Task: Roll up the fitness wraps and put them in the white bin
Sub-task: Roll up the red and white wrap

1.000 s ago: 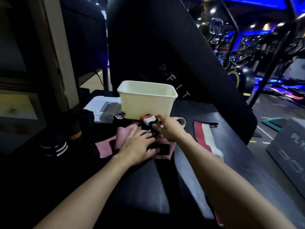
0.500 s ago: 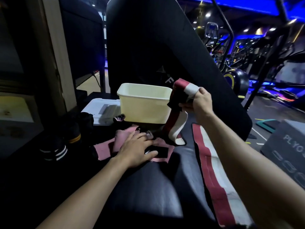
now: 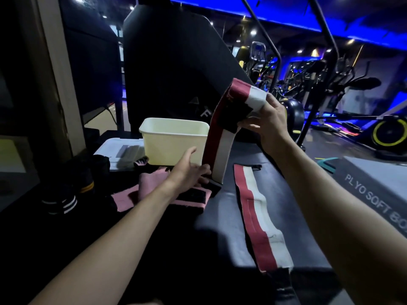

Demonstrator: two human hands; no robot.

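My right hand (image 3: 267, 122) holds up the top end of a red-and-white fitness wrap (image 3: 217, 148), which hangs down to the black bench in front of the white bin (image 3: 174, 137). My left hand (image 3: 189, 171) is at the wrap's lower end, fingers touching it near its black tab. A second red-and-white wrap (image 3: 256, 214) lies flat on the bench to the right. Pink wraps (image 3: 152, 183) lie under my left forearm.
Black rolled wraps with white and yellow stripes (image 3: 63, 194) sit at the left. A white lid or tray (image 3: 119, 150) lies beside the bin. A tall black pad (image 3: 171, 69) stands behind it. A grey plyo soft box (image 3: 374, 190) is at the right, gym machines beyond.
My right hand lifted the red-and-white wrap off the bench and higher, letting it unfold and hang. My left hand left the pink wraps and moved to the hanging wrap's lower end.
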